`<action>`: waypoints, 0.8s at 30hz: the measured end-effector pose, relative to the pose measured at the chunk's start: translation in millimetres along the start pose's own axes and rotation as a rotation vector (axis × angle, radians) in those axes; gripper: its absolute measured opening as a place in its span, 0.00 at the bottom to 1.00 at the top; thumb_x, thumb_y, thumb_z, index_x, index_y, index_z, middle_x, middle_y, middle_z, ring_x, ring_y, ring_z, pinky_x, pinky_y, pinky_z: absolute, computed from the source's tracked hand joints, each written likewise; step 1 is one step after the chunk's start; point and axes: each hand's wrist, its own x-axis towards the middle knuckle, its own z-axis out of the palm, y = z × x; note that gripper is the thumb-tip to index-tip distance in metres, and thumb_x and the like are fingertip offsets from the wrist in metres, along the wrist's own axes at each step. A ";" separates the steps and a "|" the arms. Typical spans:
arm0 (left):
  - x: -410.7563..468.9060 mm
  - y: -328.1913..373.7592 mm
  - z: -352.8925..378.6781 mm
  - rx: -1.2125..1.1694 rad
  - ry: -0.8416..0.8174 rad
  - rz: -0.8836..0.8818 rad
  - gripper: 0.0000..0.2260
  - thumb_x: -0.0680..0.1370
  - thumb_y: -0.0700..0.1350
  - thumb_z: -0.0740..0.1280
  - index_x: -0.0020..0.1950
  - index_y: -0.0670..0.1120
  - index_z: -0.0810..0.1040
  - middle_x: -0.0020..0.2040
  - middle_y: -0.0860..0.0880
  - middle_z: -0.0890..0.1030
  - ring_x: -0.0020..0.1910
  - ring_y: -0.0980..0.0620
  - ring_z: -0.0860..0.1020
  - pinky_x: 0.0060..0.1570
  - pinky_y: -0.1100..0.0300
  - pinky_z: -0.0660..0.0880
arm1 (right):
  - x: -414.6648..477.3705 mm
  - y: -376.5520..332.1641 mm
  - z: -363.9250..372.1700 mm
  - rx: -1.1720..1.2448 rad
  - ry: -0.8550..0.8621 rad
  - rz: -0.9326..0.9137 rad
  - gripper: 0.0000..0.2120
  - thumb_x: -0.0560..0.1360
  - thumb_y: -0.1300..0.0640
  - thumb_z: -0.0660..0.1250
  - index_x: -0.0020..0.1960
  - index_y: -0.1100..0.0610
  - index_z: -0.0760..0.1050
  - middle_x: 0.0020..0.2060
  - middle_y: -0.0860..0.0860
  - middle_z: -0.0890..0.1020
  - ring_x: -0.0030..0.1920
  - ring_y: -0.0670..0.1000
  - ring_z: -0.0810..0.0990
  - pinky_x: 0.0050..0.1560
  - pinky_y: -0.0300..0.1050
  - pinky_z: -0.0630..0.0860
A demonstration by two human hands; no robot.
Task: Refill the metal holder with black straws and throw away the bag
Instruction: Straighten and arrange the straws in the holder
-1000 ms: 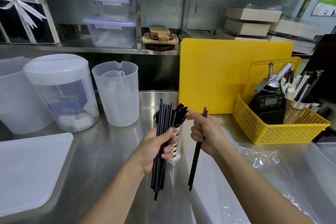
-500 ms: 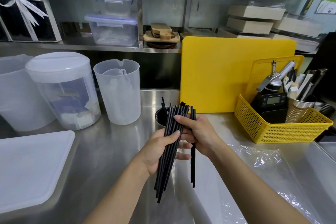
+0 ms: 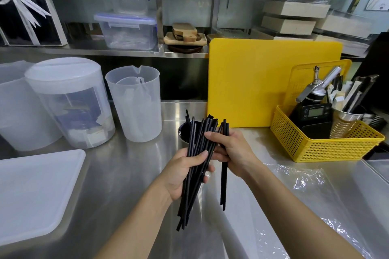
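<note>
My left hand [image 3: 182, 171] grips a bundle of several black straws [image 3: 190, 191], held upright and fanned a little, above the steel counter. My right hand [image 3: 232, 152] holds two black straws [image 3: 224, 187] that hang down beside the bundle, and its fingers also touch the bundle's upper part. The metal holder [image 3: 183, 132] stands just behind the hands, mostly hidden, with one straw sticking out of its dark opening. The clear plastic bag [image 3: 299, 176] lies flat and crumpled on the counter to the right of my right arm.
A yellow cutting board [image 3: 269, 82] leans at the back. A yellow basket [image 3: 328, 147] with a scale and utensils sits at the right. Translucent jugs [image 3: 134, 103] and a lidded canister [image 3: 67, 101] stand at the left, with a white tray [image 3: 35, 191] in front of them.
My right hand brought its two straws leftward against the bundle in my left hand. The bundle has tilted and now covers more of the holder.
</note>
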 end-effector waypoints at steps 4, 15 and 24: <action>0.3 -0.2 -4.6 0.010 -0.044 -0.012 0.09 0.74 0.44 0.67 0.51 0.41 0.77 0.44 0.42 0.83 0.31 0.53 0.77 0.25 0.63 0.71 | 1.9 5.2 -3.0 -0.042 0.005 -0.030 0.02 0.72 0.63 0.68 0.41 0.61 0.78 0.24 0.50 0.79 0.17 0.44 0.68 0.17 0.33 0.61; 2.5 -1.7 -8.0 0.000 -0.071 -0.003 0.09 0.74 0.43 0.67 0.52 0.42 0.79 0.46 0.42 0.83 0.30 0.55 0.74 0.24 0.65 0.69 | 5.4 5.4 -9.5 -0.069 0.018 -0.069 0.03 0.66 0.55 0.73 0.37 0.51 0.80 0.24 0.48 0.73 0.21 0.44 0.58 0.20 0.35 0.55; 0.0 -2.7 -4.9 0.042 -0.110 -0.043 0.12 0.74 0.42 0.66 0.56 0.41 0.76 0.46 0.43 0.83 0.32 0.54 0.75 0.26 0.64 0.70 | 3.5 5.0 -10.9 -0.038 -0.005 -0.085 0.21 0.73 0.65 0.66 0.23 0.51 0.77 0.18 0.45 0.75 0.19 0.41 0.73 0.20 0.29 0.65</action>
